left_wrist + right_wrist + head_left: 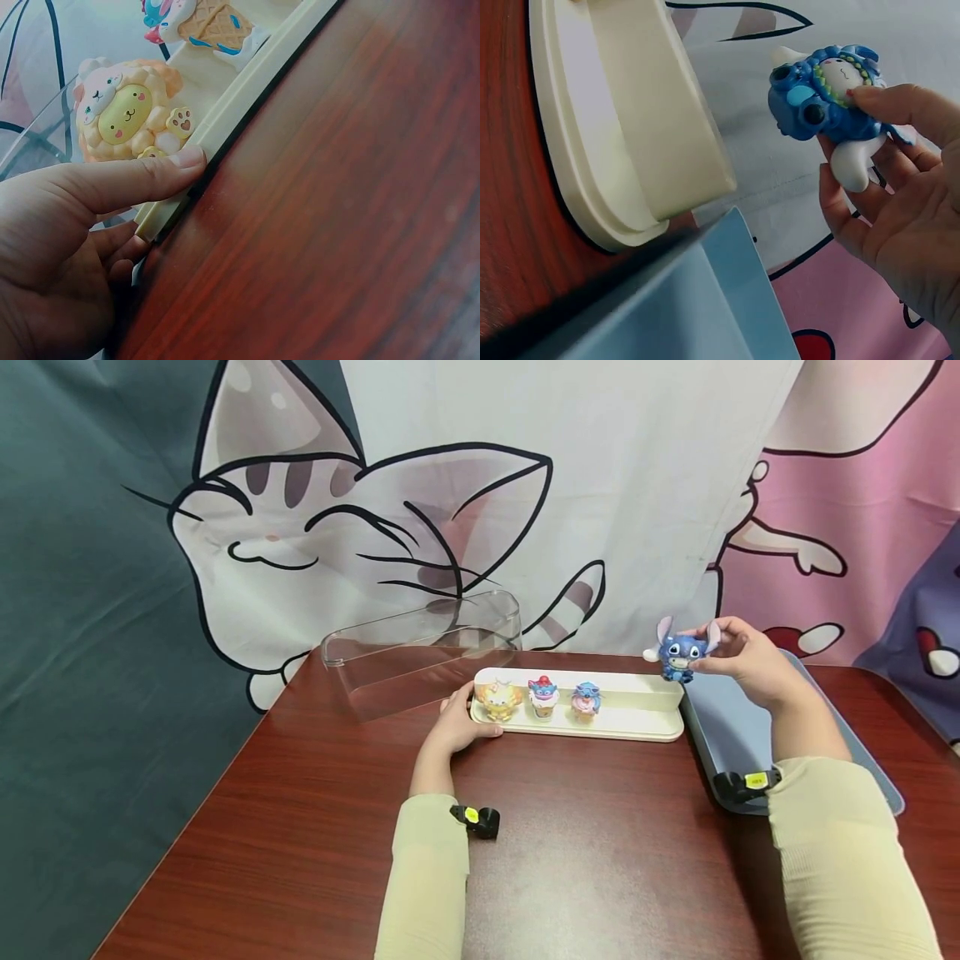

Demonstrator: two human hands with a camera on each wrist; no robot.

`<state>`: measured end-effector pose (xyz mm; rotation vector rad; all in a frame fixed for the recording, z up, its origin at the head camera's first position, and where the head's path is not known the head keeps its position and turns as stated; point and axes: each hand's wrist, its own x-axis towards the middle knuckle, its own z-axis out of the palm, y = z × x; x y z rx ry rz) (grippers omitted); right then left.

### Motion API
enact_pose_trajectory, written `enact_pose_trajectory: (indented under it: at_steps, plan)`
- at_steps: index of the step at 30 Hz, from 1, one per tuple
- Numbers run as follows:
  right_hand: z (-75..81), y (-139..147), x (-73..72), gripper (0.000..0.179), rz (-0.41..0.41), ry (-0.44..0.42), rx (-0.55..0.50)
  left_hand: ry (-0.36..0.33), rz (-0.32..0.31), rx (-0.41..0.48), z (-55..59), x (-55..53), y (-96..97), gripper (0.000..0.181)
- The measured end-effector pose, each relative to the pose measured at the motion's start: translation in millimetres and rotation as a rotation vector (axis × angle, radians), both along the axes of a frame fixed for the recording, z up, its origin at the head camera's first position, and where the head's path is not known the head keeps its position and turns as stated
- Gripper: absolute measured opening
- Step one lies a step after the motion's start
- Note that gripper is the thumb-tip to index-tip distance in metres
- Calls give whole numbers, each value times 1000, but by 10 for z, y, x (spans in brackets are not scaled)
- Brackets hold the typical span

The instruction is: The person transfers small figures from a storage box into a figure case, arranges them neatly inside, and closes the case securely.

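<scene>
Nearest my head camera, sleeves: pale yellow knit, ribbed near the cuffs (847, 843), one on each arm.
Counter: reddish-brown wood grain (585, 843), its sheen catching light between the arms.
Left grip: clamped on the left end of the cream tray (459, 722), thumb over the front rim, as I see from the left wrist.
Cream tray: smooth, long and round-cornered (645, 720), with a raised step along the back and a lower ledge in front; three figures stand towards its left.
Lion figure: bumpy curled mane, yellow face, paw prints (500, 700), leftmost.
Red-topped figure: blue and white, on a waffle-textured cone (543, 697), in the middle.
Blue-and-pink figure: small and rounded (586, 700), third along.
Blue tray: flat, raised-edged (731, 718), just beside the cream tray's right end.
Right grip: pinched on the blue figure (757, 664), thumb across its front.
Blue figure: glossy, with pale rounded projections (678, 656); I see it held up near the cream tray's right end, apart from it.
Clear cover: transparent, long, round-cornered (420, 664), behind the left grip.
Backdrop: creased cloth printed with a cartoon cat (637, 468).
</scene>
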<state>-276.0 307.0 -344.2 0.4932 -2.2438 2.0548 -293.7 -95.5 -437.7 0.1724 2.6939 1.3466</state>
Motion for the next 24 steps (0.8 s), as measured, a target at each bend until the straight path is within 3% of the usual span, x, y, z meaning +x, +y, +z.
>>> enact_pose_trajectory:
  at_steps: [12, 17, 24]
  plan:
    - [-246, -81, 141, 46, 127, 53, -161, -1, -4, 2, 0, -7, -9, 97]
    - [-342, -133, 180, 49, 206, 80, -160, -4, -4, -2, -2, -14, -12, 97]
    - [-384, -145, 195, 59, 222, 72, -100, -16, 0, -2, 6, -16, -3, 97]
